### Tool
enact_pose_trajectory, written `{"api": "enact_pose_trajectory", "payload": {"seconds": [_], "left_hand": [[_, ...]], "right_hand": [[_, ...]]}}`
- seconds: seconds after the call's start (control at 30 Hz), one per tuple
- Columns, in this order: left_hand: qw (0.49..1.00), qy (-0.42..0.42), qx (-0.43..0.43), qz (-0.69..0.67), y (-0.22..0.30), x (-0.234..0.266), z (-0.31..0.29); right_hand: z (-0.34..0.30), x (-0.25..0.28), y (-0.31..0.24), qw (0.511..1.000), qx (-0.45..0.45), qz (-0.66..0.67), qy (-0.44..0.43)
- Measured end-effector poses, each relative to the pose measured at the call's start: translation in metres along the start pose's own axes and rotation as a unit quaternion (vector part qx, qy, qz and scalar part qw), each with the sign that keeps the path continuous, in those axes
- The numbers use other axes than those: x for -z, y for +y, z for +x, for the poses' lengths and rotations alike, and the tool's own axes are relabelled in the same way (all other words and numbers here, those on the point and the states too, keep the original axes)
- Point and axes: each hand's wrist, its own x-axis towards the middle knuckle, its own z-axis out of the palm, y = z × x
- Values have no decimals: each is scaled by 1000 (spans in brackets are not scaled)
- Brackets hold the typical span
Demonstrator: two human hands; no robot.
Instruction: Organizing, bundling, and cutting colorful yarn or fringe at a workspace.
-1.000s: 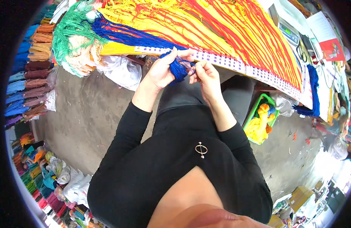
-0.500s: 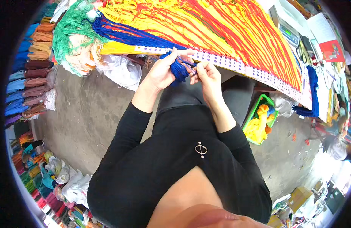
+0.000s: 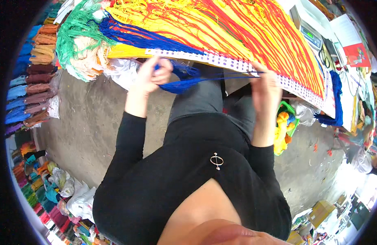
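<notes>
A hank of dark blue yarn [image 3: 178, 83] hangs over my lap, just off the table's near edge. My left hand [image 3: 156, 75] is closed around one end of the hank. A few thin blue strands run taut to the right from it. My right hand [image 3: 267, 83], a little blurred, is closed on their far end. Beyond my hands lies a strip of white card [image 3: 233, 64] with rows of dark holes, along the table edge. Blue strands [image 3: 151, 41] and many red and yellow strands [image 3: 221, 28] fan out behind this strip.
Green yarn [image 3: 76, 38] drapes off the table's left corner, above a white plastic bag [image 3: 123, 75]. A green basket with yellow yarn [image 3: 281, 126] stands on the floor at right. A scale [image 3: 311, 36] and scissors [image 3: 327, 61] lie on the right. Coloured hanks [image 3: 43, 55] line the left side.
My hands have moved apart, the left to the left and the right to the right. Strands from the blue hank are now stretched between them.
</notes>
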Motion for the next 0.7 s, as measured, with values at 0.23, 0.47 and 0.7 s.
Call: {"api": "enact_pose_trajectory", "payload": {"seconds": [0.23, 0.47, 0.7], "left_hand": [[854, 241, -314, -338, 72, 163, -102], [911, 119, -341, -197, 62, 33, -63], [999, 40, 4, 10, -10, -47, 46]], "right_hand": [[21, 173, -115, 939, 153, 129, 278], [29, 122, -105, 915, 268, -208, 217], [66, -10, 74, 915, -7, -377, -146]]}}
